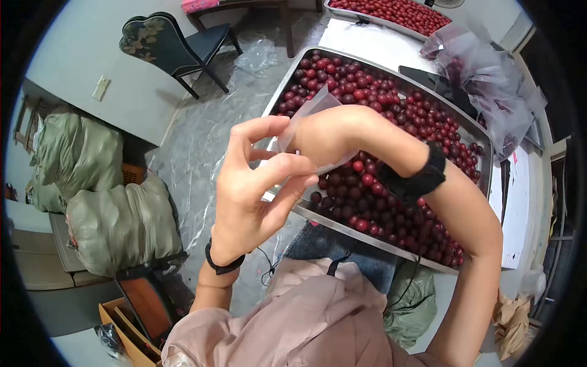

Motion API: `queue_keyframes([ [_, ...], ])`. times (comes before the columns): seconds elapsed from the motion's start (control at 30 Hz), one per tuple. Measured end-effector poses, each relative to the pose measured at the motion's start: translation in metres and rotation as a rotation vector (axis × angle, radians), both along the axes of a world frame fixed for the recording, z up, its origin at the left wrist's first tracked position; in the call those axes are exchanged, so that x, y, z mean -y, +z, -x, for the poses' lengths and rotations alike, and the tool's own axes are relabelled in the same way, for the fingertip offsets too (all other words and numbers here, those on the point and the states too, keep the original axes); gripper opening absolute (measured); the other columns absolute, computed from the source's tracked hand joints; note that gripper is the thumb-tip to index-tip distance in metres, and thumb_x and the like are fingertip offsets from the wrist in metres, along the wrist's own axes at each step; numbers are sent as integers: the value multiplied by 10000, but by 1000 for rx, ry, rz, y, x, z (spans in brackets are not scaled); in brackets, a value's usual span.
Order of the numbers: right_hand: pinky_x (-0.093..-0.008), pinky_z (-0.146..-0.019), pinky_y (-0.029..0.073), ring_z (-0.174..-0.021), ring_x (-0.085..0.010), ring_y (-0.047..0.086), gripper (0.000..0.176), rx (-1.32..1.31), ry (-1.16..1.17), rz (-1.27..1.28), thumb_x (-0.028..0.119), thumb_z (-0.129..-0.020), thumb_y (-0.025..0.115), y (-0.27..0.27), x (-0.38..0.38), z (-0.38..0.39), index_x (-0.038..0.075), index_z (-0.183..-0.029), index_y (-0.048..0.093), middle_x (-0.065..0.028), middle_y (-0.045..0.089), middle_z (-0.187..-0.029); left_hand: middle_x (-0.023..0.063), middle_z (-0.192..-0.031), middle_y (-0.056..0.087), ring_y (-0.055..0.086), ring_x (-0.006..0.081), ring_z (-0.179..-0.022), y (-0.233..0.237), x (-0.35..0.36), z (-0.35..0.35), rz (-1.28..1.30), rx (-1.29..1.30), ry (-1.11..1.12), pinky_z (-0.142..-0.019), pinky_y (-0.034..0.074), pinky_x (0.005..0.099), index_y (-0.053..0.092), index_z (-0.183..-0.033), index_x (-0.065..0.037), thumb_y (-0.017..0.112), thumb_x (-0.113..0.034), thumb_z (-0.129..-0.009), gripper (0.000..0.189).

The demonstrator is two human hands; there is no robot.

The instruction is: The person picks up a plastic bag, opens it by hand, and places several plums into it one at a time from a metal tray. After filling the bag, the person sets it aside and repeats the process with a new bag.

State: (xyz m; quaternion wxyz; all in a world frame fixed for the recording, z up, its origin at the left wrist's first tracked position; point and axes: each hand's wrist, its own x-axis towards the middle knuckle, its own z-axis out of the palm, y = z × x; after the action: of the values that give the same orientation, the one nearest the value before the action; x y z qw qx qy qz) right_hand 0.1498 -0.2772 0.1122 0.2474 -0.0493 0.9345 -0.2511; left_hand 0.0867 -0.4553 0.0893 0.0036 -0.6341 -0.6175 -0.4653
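Note:
My left hand [247, 183] is raised near the left edge of a large metal tray [345, 230], thumb and fingers curled in a pinch on the edge of a clear plastic bag [312, 110]. My right hand [321, 137] bends sharply at the wrist and reaches into or behind the bag; its fingers are hidden from view. Under both arms the tray holds many small round balls [361, 189], bright red to dark maroon, fruit-like or bead-like. A black band [224, 263] circles my left wrist, and a wider black band [413, 180] is on my right forearm.
Beyond stands another tray of smaller red balls [391, 15]. Clear plastic bags [489, 79] are heaped at the right. A dark chair [183, 49] is behind on the left. Green sacks [122, 220] and a cardboard box [125, 330] sit at the left.

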Motion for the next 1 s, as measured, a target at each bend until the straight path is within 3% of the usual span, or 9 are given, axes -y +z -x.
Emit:
queue_keyframes([
  [0.27, -442, -822, 539, -954, -332, 711, 327, -142, -74, 167, 196, -884, 612, 8, -6, -3, 28, -1141, 725, -187, 739, -1034, 150, -1244, 599, 600, 282, -1138, 0, 1, 9, -12, 19, 79, -944, 494, 394, 741, -893, -63, 829, -41, -730, 186],
  [0.33, -432, -830, 543, -903, -346, 705, 304, -396, -110, 335, 146, -896, 568, 11, -11, -21, -25, -1108, 703, -217, 725, -990, 170, -1248, 574, 649, 270, -1047, 0, 2, 13, -33, -36, 74, -772, 574, 342, 755, -949, -95, 829, -28, -761, 213],
  [0.43, -410, -805, 545, -866, -331, 700, 249, -698, -237, 409, 113, -901, 563, 28, -3, -53, -36, -1060, 684, -215, 710, -928, 169, -1233, 573, 647, 274, -1053, 1, 3, 14, -35, -30, 100, -779, 576, 341, 755, -945, -87, 824, -24, -766, 201],
  [0.47, -295, -797, 507, -884, -156, 630, 181, -704, -263, 303, 63, -978, 554, 42, 0, -68, -45, -1096, 639, -102, 671, -970, 169, -1231, 571, 646, 276, -1059, 1, 3, 16, -40, -46, 108, -782, 576, 341, 755, -944, -84, 823, -22, -766, 200],
  [0.6, -282, -736, 496, -832, -145, 620, 126, -629, -449, 301, 60, -964, 590, 53, 11, -109, -37, -1020, 648, -68, 656, -921, 170, -1226, 570, 644, 281, -1069, -1, 0, 17, -69, -46, 125, -785, 577, 343, 755, -938, -78, 823, -22, -766, 193],
  [0.7, -382, -752, 527, -831, -297, 664, 118, -613, -326, 237, 74, -919, 624, 22, 12, -122, -13, -996, 640, -139, 664, -926, 170, -1219, 573, 639, 283, -1082, -2, 0, 16, -85, -45, 129, -789, 577, 344, 755, -933, -71, 825, -21, -762, 191],
  [0.77, -437, -758, 540, -855, -369, 673, 116, -517, -313, 139, 79, -900, 613, -6, 17, -121, -7, -976, 627, -177, 658, -927, 144, -1236, 603, 605, 295, -1155, -2, 0, 12, -47, 41, 173, -1000, 463, 408, 735, -895, -44, 830, -58, -751, 173],
  [0.9, -466, -748, 550, -881, -376, 676, 145, -435, -297, -71, 71, -868, 629, -65, 38, -99, -5, -991, 633, -179, 648, -952, 139, -1238, 602, 604, 289, -1157, -2, -3, 12, -59, 56, 164, -1001, 463, 408, 734, -897, -39, 829, -60, -755, 172],
  [1.0, -449, -711, 551, -846, -350, 675, 168, -485, -249, -101, 76, -833, 671, -105, 44, -83, 4, -977, 622, -158, 626, -919, 168, -1219, 577, 631, 291, -1095, -4, -6, 19, -108, -2, 126, -840, 557, 370, 755, -931, -67, 828, -36, -759, 189],
])
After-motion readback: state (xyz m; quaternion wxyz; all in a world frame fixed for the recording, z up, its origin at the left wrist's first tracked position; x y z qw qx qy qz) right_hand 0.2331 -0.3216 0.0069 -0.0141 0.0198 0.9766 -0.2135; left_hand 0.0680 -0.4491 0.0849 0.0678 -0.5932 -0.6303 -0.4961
